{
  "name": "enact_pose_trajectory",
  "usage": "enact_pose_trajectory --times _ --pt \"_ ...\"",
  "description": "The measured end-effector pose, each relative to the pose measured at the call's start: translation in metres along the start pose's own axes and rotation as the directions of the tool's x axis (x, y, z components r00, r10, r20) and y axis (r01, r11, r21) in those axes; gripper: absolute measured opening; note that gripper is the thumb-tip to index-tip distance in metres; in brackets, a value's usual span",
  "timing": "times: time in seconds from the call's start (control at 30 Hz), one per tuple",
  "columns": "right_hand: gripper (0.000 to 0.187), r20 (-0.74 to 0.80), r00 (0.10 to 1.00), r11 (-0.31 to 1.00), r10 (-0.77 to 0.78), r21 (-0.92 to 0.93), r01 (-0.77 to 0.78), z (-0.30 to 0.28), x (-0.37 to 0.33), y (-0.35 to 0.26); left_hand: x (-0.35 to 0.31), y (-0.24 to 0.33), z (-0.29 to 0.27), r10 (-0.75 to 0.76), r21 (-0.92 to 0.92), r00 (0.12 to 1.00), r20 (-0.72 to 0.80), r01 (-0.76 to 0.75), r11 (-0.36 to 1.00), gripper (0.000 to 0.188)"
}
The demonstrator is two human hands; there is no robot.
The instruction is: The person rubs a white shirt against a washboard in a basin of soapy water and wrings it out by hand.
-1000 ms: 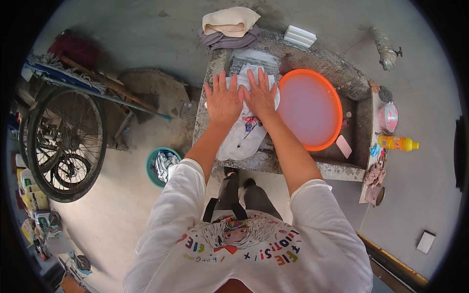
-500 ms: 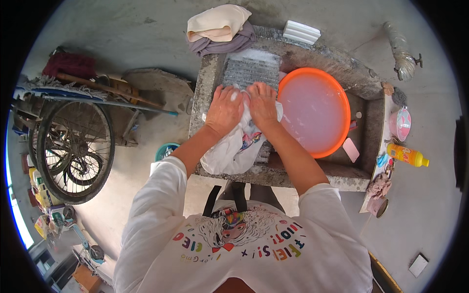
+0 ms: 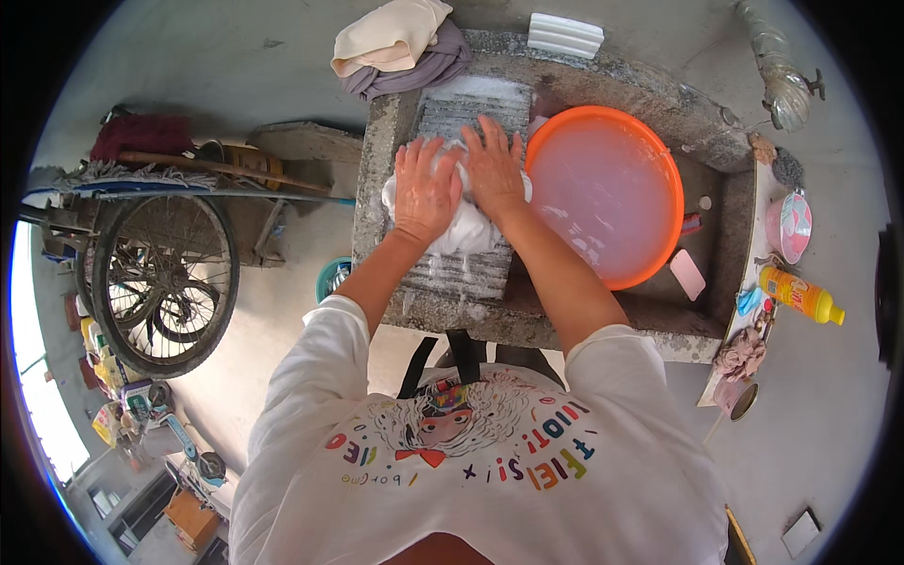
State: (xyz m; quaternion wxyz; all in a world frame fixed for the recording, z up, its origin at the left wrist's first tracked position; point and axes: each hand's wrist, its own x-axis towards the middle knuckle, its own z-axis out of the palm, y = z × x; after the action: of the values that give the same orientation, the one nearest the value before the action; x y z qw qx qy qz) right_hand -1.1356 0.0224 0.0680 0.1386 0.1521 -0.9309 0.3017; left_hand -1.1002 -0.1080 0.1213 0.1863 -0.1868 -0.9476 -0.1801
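A wet white cloth garment (image 3: 467,234) lies bunched on the ridged stone washboard (image 3: 454,275) built into the left part of a concrete sink. My left hand (image 3: 426,188) presses flat on the cloth, its fingers stretched forward. Beside it my right hand (image 3: 494,171) rests on the cloth's right part with its fingers spread. Suds show on the washboard's far end and near edge. Right of my hands stands an orange basin (image 3: 672,193) holding cloudy, soapy water. Part of the cloth is hidden under my palms.
Folded cream cloth (image 3: 391,38) and grey-purple cloth (image 3: 414,73) lie on the sink's far left corner. A pink bar (image 3: 687,274) lies in the sink. Along its right ledge are a yellow bottle (image 3: 800,295) and a pink bowl (image 3: 787,229). A bicycle wheel (image 3: 234,273) stands left.
My hands have pushed the white garment forward, away from me, bunching it up. Its spread lower part has left the sink's near edge, uncovering the ridges. The view has shifted slightly.
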Motion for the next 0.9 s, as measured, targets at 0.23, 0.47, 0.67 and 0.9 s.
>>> enact_pose_trajectory --times 0.23,0.47,0.67,0.9 --pt "0.031 0.287 0.957 0.971 0.028 0.218 -0.094 -0.050 -0.061 -0.014 -0.034 0.030 -0.039 -0.163 -0.382 0.983 0.082 0.182 0.906 0.010" --pt "0.032 0.014 1.000 0.999 -0.009 0.037 0.008 -0.004 0.015 0.018 0.038 -0.016 0.029 -0.182 0.011 0.981 0.059 0.182 0.983 0.027" --pt "0.025 0.230 0.973 0.990 0.006 0.134 -0.037 -0.032 -0.020 0.020 0.009 0.020 -0.004 -0.311 -0.136 0.907 0.283 0.359 0.923 0.022" --pt "0.030 0.099 0.994 0.998 0.053 0.012 -0.054 -0.030 0.006 0.025 0.037 0.003 0.026 -0.179 0.010 0.949 0.260 0.183 0.983 0.034"
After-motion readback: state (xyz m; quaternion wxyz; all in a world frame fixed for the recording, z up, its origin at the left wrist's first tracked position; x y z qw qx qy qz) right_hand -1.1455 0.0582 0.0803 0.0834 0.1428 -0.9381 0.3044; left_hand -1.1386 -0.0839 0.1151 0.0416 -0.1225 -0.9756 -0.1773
